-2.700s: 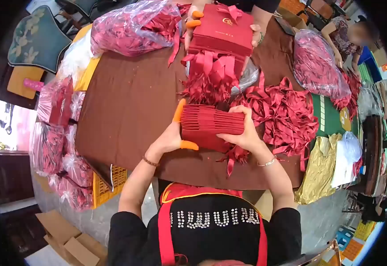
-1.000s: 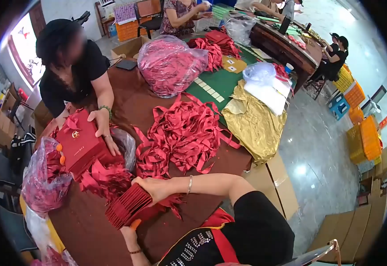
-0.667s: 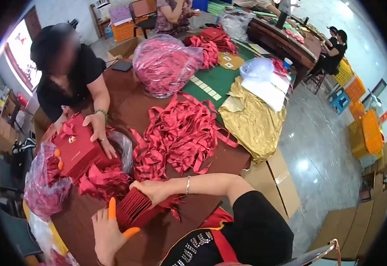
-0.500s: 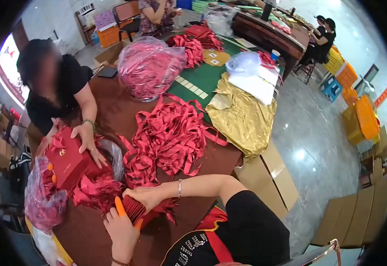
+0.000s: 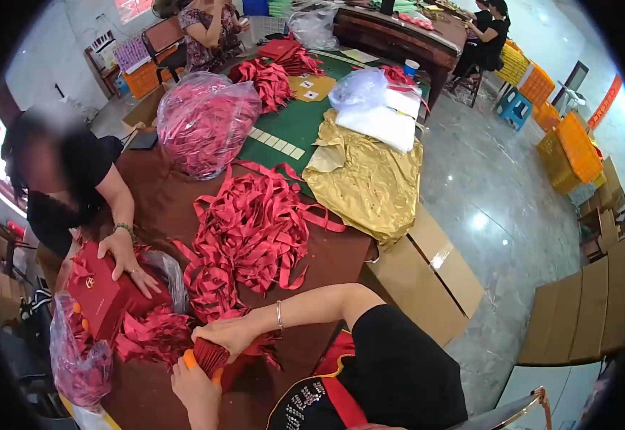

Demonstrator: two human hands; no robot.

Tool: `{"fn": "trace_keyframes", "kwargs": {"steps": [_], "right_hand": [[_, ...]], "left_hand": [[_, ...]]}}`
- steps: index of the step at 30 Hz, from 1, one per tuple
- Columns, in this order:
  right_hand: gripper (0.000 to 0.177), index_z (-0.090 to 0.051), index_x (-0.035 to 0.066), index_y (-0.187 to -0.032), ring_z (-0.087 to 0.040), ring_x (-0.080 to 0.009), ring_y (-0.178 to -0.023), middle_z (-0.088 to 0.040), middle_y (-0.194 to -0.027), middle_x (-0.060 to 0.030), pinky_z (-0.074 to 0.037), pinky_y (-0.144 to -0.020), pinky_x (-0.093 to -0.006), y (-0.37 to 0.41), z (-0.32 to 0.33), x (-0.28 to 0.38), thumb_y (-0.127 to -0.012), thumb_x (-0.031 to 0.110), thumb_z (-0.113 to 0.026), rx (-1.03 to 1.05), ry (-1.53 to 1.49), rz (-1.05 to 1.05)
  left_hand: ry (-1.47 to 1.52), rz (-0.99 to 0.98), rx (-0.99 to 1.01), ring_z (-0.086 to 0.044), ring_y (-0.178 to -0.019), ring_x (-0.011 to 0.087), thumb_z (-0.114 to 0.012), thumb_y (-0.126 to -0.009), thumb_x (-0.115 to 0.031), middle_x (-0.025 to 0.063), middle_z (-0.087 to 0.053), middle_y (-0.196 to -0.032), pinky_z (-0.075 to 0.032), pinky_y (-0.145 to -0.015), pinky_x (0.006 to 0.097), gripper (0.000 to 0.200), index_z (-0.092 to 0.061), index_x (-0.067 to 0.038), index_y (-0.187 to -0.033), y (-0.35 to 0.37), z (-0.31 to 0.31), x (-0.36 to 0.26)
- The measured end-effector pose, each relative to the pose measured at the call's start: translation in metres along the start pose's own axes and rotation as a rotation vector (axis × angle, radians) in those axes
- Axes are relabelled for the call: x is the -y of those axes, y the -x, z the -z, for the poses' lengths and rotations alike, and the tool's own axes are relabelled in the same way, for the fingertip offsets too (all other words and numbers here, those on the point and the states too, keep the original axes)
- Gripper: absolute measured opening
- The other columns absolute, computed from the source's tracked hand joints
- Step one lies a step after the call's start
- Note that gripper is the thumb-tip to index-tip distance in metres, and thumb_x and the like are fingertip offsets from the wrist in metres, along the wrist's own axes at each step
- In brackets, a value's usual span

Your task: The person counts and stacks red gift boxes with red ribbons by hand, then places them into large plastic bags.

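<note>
My right hand (image 5: 228, 334), with a silver bangle at the wrist, is wrapped over the top of a stack of flat red pieces (image 5: 211, 354). Their thin edges show side by side between my hands. From below, my left hand (image 5: 196, 390) grips the same stack, orange covers (image 5: 189, 358) on its thumb and a finger. Red ribbons spill out under my right forearm. Just beyond lies a big tangled heap of red ribbons (image 5: 251, 233). A smaller bunch of red ribbons (image 5: 156, 333) sits to the left of my hands.
Across the brown table (image 5: 151, 387), a person's hand (image 5: 122, 254) rests on a red stack with a gold emblem (image 5: 97, 287). Farther back are a plastic bag of red ribbons (image 5: 201, 125) and gold sheeting (image 5: 366, 179). Cardboard (image 5: 420, 287) stands by the table's right edge.
The view has shifted, so the table and heaps sit further left and higher. My hands stay on the red stack, with my left fingers drawn closer around its edge.
</note>
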State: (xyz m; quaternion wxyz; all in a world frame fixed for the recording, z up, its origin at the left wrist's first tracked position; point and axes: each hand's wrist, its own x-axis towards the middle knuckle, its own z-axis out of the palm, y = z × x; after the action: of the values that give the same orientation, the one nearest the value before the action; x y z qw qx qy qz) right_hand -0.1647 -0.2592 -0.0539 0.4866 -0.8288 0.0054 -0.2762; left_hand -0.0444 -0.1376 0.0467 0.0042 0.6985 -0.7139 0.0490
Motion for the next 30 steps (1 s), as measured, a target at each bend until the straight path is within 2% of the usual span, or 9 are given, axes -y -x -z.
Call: {"fn": "trace_keyframes", "kwargs": {"steps": [10,14,16,20,21,22,24,26,30], "right_hand": [[0.078,-0.031,0.004,-0.115,-0.055,-0.0375,-0.092,-0.053,-0.101,-0.0185,-0.044,-0.075,-0.0434,0.007,0.005,0.015,-0.057,0.02,-0.081,0.118,0.034,-0.07],[0.081,-0.036,0.006,-0.123,-0.044,-0.0407,-0.108,-0.05,-0.113,-0.0153,-0.036,-0.087,-0.0544,0.02,0.009,0.067,-0.059,0.029,-0.079,-0.255,0.483,0.149],[0.047,-0.051,0.007,-0.103,-0.051,-0.0339,-0.095,-0.052,-0.102,-0.0114,-0.04,-0.077,-0.0483,0.034,-0.015,0.073,-0.07,0.032,-0.073,-0.32,0.345,0.535],[0.026,-0.05,0.006,-0.077,-0.053,-0.0238,-0.067,-0.051,-0.071,-0.0085,-0.041,-0.058,-0.0369,0.075,-0.063,0.062,-0.079,0.025,-0.068,-0.126,0.031,0.107],[0.031,-0.047,0.005,-0.07,-0.053,-0.0184,-0.065,-0.051,-0.068,-0.0069,-0.043,-0.056,-0.0326,0.075,-0.069,0.055,-0.078,0.024,-0.07,-0.252,-0.168,-0.321],[0.03,-0.055,0.002,-0.081,-0.054,-0.0167,-0.064,-0.056,-0.07,-0.0047,-0.046,-0.064,-0.0296,0.074,-0.071,0.044,-0.077,0.028,-0.071,-0.488,-0.46,-0.522],[0.067,-0.032,0.006,-0.132,-0.042,-0.0197,-0.12,-0.042,-0.129,-0.0144,-0.035,-0.099,-0.0332,0.062,-0.063,0.038,-0.078,0.023,-0.069,-0.57,-0.351,-0.313],[0.071,-0.028,0.005,-0.134,-0.037,-0.0201,-0.123,-0.036,-0.133,-0.014,-0.031,-0.101,-0.0336,0.052,-0.05,0.032,-0.078,0.02,-0.069,-0.467,-0.382,-0.288],[0.087,-0.011,0.003,-0.142,-0.016,-0.0217,-0.135,-0.014,-0.148,-0.0123,-0.015,-0.11,-0.0352,0.026,-0.017,0.029,-0.076,0.008,-0.067,-0.093,-0.499,-0.2]], "left_hand": [[0.218,-0.014,0.065,-0.054,-0.081,0.0367,-0.077,-0.057,-0.013,0.0175,-0.056,-0.085,-0.044,-0.069,0.0426,0.054,-0.05,-0.001,-0.102,0.005,0.005,0.001],[0.325,0.012,0.019,-0.056,-0.08,0.038,-0.076,-0.059,-0.012,0.0179,-0.057,-0.084,-0.045,-0.069,0.0433,0.049,-0.052,-0.001,-0.1,0.006,0.009,0.009],[0.456,0.136,-0.08,-0.056,-0.08,0.0383,-0.076,-0.059,-0.009,0.0182,-0.058,-0.081,-0.045,-0.067,0.0424,0.045,-0.053,-0.001,-0.097,0.009,0.006,0.02],[0.701,0.276,-0.214,-0.059,-0.085,0.0302,-0.079,-0.06,-0.007,0.0161,-0.061,-0.089,-0.046,-0.076,0.0327,0.054,-0.052,0.001,-0.106,0.025,0.02,0.034],[0.845,0.309,-0.347,-0.058,-0.087,0.026,-0.079,-0.061,-0.007,0.0132,-0.06,-0.094,-0.045,-0.079,0.0313,0.057,-0.05,0.001,-0.109,0.03,0.018,0.035],[0.986,0.341,-0.49,-0.057,-0.09,0.0218,-0.08,-0.062,-0.008,0.0103,-0.06,-0.099,-0.044,-0.082,0.0298,0.059,-0.049,0.002,-0.112,0.036,0.015,0.038],[1.145,0.321,-0.54,-0.054,-0.097,0.018,-0.079,-0.064,-0.01,0.0069,-0.055,-0.109,-0.041,-0.087,0.0284,0.066,-0.044,0.002,-0.119,0.049,-0.011,0.042],[1.248,0.255,-0.767,-0.053,-0.099,0.0181,-0.08,-0.064,-0.01,0.0081,-0.053,-0.114,-0.04,-0.089,0.0286,0.072,-0.041,0.002,-0.124,0.056,-0.044,0.038],[1.35,0.056,-0.721,-0.048,-0.111,0.0209,-0.076,-0.072,-0.027,0.0106,-0.047,-0.124,-0.037,-0.096,0.0358,0.072,-0.04,0.001,-0.128,0.055,-0.06,0.031]]}}
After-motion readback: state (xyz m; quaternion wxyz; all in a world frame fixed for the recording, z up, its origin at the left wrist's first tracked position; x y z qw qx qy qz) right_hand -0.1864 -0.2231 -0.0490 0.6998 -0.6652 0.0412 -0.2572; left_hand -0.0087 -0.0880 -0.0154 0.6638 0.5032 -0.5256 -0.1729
